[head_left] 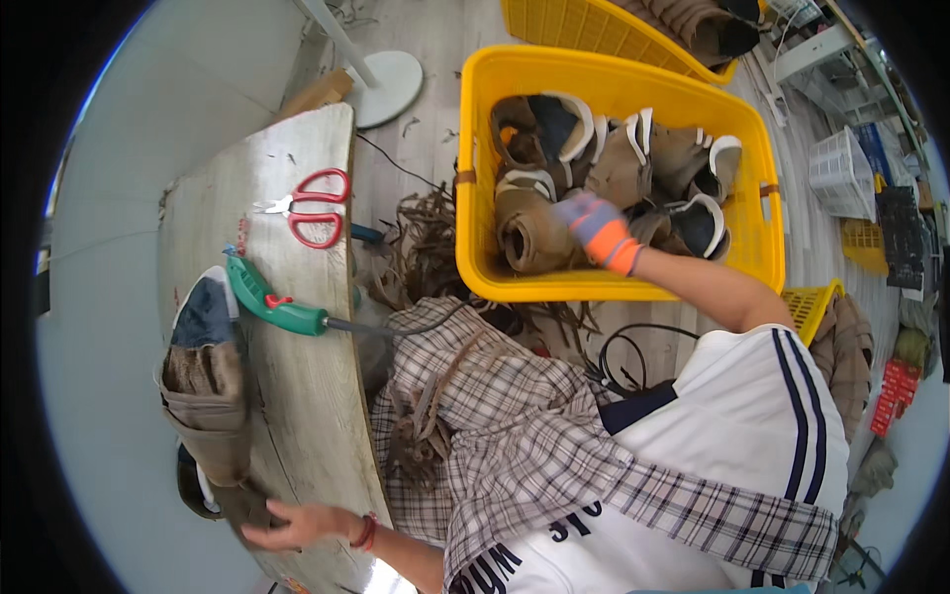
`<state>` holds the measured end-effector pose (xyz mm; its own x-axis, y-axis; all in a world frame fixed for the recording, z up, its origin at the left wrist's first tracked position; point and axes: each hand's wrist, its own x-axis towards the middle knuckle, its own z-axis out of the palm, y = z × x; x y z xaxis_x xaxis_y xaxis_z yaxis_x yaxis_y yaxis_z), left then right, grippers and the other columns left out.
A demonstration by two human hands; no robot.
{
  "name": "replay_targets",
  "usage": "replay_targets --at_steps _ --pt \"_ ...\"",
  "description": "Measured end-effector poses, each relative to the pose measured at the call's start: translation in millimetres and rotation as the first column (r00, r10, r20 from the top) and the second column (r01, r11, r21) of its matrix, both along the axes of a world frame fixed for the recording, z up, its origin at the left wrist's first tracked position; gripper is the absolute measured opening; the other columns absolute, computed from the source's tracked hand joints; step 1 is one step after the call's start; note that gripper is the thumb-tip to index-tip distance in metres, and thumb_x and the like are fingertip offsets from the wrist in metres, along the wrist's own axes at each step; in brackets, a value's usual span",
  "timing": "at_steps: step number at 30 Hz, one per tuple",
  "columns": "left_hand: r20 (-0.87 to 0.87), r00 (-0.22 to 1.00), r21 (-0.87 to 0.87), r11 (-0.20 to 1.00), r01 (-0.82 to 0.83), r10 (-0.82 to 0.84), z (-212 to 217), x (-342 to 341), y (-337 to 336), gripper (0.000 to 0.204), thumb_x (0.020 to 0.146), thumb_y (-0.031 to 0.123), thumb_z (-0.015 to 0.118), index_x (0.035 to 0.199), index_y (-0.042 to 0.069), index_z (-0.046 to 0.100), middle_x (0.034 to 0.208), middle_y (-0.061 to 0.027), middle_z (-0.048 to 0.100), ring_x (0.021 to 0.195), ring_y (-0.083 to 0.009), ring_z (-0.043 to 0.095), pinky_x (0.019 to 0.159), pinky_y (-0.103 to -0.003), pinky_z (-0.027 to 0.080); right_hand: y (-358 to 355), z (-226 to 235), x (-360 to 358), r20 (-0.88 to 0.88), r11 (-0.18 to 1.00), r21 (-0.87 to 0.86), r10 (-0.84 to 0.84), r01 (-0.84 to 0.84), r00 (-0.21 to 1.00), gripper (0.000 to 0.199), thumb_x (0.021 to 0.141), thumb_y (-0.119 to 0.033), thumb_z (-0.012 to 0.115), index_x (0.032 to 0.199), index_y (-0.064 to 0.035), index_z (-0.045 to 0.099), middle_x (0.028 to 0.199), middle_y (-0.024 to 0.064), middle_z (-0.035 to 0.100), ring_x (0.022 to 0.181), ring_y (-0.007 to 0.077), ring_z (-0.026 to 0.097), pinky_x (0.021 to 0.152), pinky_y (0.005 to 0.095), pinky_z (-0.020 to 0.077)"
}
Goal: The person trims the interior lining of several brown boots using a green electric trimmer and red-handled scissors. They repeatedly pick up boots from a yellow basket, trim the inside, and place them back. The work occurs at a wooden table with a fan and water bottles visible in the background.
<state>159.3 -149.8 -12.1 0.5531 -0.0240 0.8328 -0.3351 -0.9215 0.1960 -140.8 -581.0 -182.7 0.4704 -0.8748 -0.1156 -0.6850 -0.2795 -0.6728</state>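
Observation:
My left hand [287,525] is bare, with a red band at the wrist. Its fingers are stretched apart beside a brown piece [242,505] at the table's near edge. Just beyond lies a brown shoe upper [205,396] with a dark blue and white lining. My right hand [599,233], in a grey-purple and orange glove, reaches into a yellow crate [618,287]. It is blurred by motion over several brown shoe uppers [534,233] with white-edged collars; whether it grips one cannot be made out.
Red-handled scissors [319,223] and a green corded hand tool [277,309] with a red trigger lie on the worn table [317,396]. Brown strips [430,238] heap beside the crate and lie on my checked apron [515,396]. A second yellow crate [594,30] stands behind, near a white stand base [388,89].

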Motion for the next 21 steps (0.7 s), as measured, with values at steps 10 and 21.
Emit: replay_targets --at_steps 10,21 --pt "-0.803 -0.389 -0.579 0.441 0.685 -0.45 -126.3 -127.3 -283.8 0.041 0.081 0.014 0.062 0.115 -0.006 0.054 0.123 -0.0192 0.051 0.116 -0.0329 0.046 0.099 -0.037 0.036 -54.2 -202.4 -175.2 -0.765 0.92 0.126 -0.148 0.371 0.627 0.056 0.074 -0.051 0.064 0.098 -0.0005 0.062 0.108 0.0203 0.06 0.098 0.0348 0.058 0.083 0.0404 0.047" --pt "-0.863 -0.49 -0.449 0.636 0.627 -0.126 -228.3 -152.6 -347.4 0.052 0.078 0.026 0.064 0.113 -0.009 0.052 0.117 -0.0272 0.052 0.109 -0.0393 0.05 0.092 -0.039 0.041 -58.6 -198.8 -133.4 -0.708 0.731 0.256 -0.304 0.633 0.637 0.052 0.081 -0.043 0.06 0.111 -0.0014 0.057 0.111 0.0209 0.059 0.099 0.0356 0.057 0.082 0.0393 0.0465"
